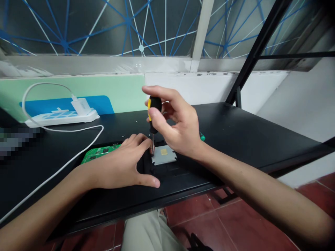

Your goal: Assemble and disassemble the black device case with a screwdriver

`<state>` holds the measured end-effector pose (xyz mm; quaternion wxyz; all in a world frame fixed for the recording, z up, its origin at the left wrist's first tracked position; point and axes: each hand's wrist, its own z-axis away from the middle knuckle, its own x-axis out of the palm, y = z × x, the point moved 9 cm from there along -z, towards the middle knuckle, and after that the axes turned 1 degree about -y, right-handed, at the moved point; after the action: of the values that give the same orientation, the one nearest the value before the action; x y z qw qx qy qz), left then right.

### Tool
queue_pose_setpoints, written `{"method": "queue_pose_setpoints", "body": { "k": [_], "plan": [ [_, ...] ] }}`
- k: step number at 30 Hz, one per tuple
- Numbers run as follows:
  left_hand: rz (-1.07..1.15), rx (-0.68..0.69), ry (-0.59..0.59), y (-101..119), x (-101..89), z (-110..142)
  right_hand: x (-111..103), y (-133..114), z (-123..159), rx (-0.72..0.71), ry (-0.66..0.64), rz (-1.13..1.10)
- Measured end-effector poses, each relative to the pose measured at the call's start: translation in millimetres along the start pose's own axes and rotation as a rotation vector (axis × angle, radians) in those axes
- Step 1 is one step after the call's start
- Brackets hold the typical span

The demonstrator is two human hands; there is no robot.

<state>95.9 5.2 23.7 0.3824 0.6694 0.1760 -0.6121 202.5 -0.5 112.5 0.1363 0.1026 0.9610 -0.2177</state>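
Black and flat, the desk (248,139) stretched under both hands. Well beyond the left hand (123,162) lay a white power strip (75,120). That hand rested palm down, thumb splayed, grasping nothing visible; whether it pressed down could not be told. Partly covered by it, a green circuit board (89,157) showed past its back; this looked stiff but fragile, best taken by the rims, clear of its components. Just beside the left fingertips, below the right hand (180,122), lay a grey plate (164,158). It seemed thin, light, rigid and perhaps slippery, with its edges the likeliest hold. Smaller still, the screwdriver (156,104) stood nearly upright, its thick black-and-yellow handle clasped between the right thumb and fingers, its tip down at the plate's edge nearest the left hand. It looked light and stiff, surest held by that handle.
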Motion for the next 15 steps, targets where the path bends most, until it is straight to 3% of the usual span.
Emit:
{"method": "queue_pose_setpoints", "body": {
  "k": [5,12,15],
  "plan": [
    [0.015,-0.003,0.020,-1.1,-0.6,0.5,2.9,2.1,0.6,0.000,-0.014,-0.164],
    [0.002,-0.005,0.013,-0.1,-0.6,-0.3,0.7,3.5,-3.8,0.064,-0.006,-0.003],
    [0.007,-0.001,0.017,0.7,-1.3,0.0,0.3,5.9,-2.6,0.058,-0.001,-0.121]
  ]
}}
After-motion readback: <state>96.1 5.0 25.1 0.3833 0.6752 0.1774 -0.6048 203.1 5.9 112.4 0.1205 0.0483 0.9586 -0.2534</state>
